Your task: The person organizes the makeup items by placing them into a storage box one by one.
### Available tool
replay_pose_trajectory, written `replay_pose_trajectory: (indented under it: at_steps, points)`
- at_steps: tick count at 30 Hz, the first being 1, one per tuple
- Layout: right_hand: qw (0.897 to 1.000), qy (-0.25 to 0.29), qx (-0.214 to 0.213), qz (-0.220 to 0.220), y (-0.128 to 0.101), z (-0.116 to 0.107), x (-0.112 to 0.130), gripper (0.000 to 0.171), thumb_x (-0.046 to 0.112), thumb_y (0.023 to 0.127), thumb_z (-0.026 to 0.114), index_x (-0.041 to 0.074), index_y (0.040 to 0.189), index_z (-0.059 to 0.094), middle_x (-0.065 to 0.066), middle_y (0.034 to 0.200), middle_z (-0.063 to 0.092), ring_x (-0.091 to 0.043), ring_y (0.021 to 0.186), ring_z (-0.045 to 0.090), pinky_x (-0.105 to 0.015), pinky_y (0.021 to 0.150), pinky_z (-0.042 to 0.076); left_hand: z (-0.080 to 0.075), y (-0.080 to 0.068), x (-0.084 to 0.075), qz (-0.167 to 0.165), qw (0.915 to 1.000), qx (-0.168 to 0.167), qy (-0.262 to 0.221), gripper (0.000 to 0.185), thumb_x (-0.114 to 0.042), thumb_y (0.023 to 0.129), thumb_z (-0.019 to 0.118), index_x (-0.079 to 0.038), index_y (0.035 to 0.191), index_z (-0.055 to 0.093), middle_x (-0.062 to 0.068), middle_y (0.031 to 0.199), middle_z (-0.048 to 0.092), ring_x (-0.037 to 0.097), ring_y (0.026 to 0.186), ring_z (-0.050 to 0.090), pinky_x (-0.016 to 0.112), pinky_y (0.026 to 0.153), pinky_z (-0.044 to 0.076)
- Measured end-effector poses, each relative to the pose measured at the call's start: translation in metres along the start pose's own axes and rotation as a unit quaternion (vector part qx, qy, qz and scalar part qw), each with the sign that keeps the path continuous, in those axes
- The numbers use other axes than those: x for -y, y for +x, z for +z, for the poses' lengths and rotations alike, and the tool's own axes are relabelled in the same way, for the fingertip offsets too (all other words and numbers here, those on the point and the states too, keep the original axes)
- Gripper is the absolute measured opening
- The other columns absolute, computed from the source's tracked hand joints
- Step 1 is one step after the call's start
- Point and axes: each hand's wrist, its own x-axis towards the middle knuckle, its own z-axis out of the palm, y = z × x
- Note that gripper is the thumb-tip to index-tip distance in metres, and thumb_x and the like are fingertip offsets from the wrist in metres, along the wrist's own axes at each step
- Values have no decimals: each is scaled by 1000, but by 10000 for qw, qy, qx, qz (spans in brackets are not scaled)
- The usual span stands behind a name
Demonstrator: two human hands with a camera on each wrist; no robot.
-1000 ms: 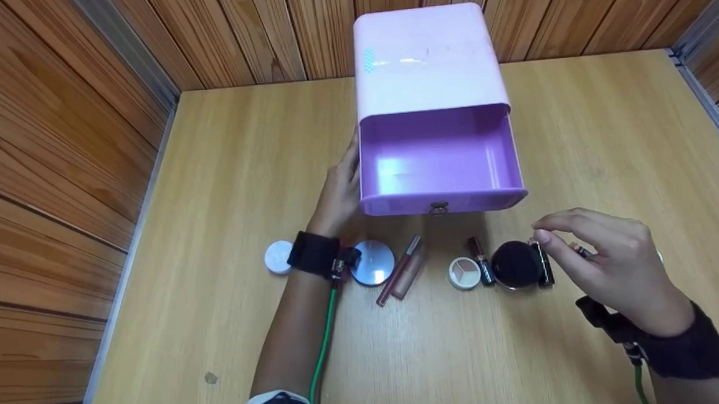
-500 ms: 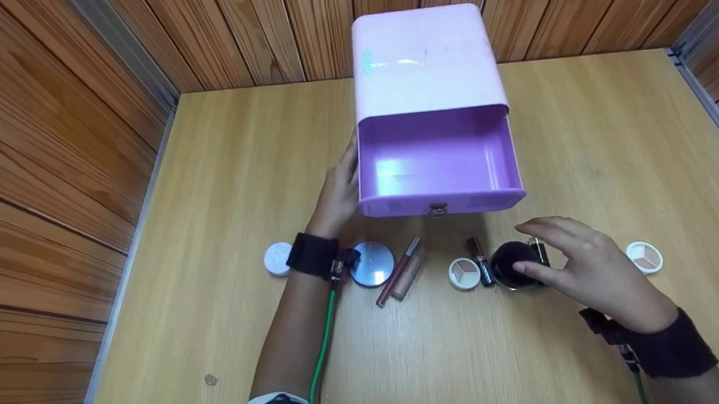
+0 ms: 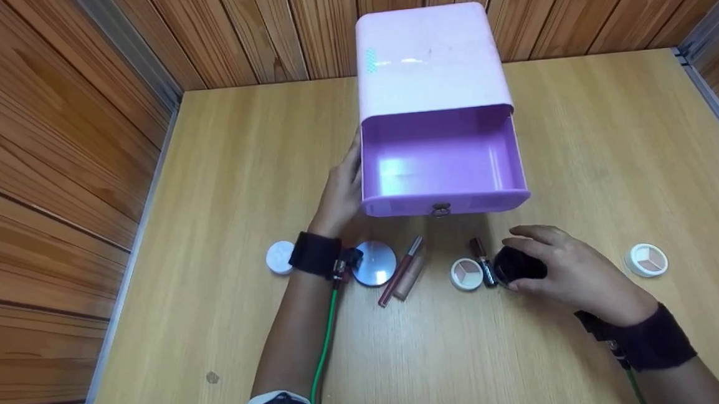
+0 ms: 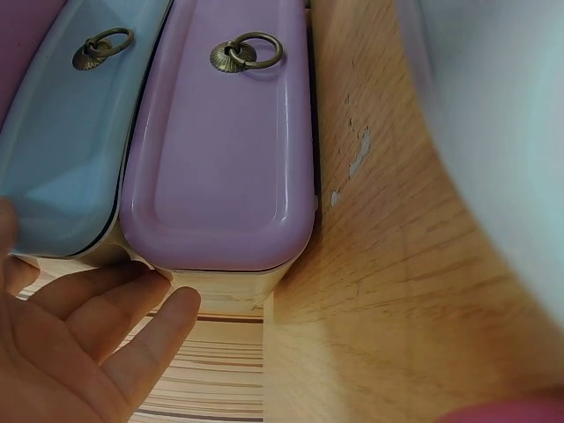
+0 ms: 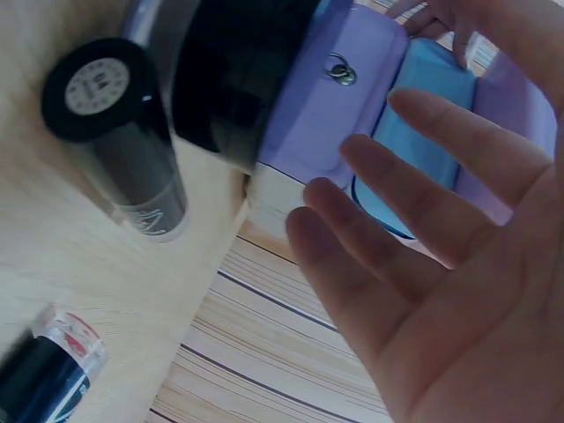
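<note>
A pink drawer cabinet (image 3: 429,60) stands at the back with its purple top drawer (image 3: 447,204) pulled out. Blue (image 4: 66,150) and purple (image 4: 216,150) lower drawers with ring pulls show in the left wrist view. My left hand (image 3: 339,194) rests along the cabinet's left side, fingers fairly straight. My right hand (image 3: 566,270) is spread over a black round cosmetic container (image 3: 516,264), thumb at its near edge and fingertips at its far edge. In the right wrist view, straight fingers spread near the container (image 5: 242,79). A lipstick-like tube (image 5: 128,150) lies beside it.
Left of the right hand lie a dark lipstick tube (image 3: 482,262) and a three-shade palette pot (image 3: 466,275). A lip gloss (image 3: 398,274), a silvery compact (image 3: 374,263) and a white pot (image 3: 279,257) lie further left. Another palette pot (image 3: 647,260) sits far right. Wooden walls enclose the table.
My right hand has moved left and down from beside the black container to over it, uncovering the far-right palette pot. My left hand and the cabinet stay in place.
</note>
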Motion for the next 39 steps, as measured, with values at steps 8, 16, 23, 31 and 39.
replay_pose_trajectory:
  at_steps: [8,16,23,31,39]
  points:
    - [9983,69,536,234,0,6,-4,70,30,75,86,6,134,58,-17,140,49,-36,124,48,-54,96,46,-1,0,1,-101,9999,3,7,55,-18,106,40,-16,156,17,5,155,29,10,137,32,22,112,24]
    - [9964,54,735,409,0,7,-4,73,35,75,85,8,136,57,-13,140,50,-36,124,49,-55,94,47,-1,0,0,-143,9999,31,36,56,-18,106,41,-16,156,16,5,154,29,9,137,31,20,112,23]
    - [9966,59,690,447,0,8,-4,71,36,75,85,10,136,58,-12,138,52,-35,122,51,-55,93,47,-1,-1,1,-1,10000,12,24,60,-15,105,45,-19,156,16,5,152,32,10,136,34,22,113,24]
    - [9986,30,464,256,-1,11,-6,70,35,74,86,8,132,60,-12,135,55,-33,119,55,-52,92,49,-1,-1,2,22,10000,46,-78,62,-11,104,47,-18,156,15,6,154,28,9,138,29,23,114,21]
    - [9994,-24,295,177,-2,9,-4,69,29,74,86,4,132,59,-14,133,56,-34,117,56,-51,92,50,-1,-1,0,-7,9999,77,-96,62,-11,104,46,-17,156,12,4,156,24,8,139,26,22,113,21]
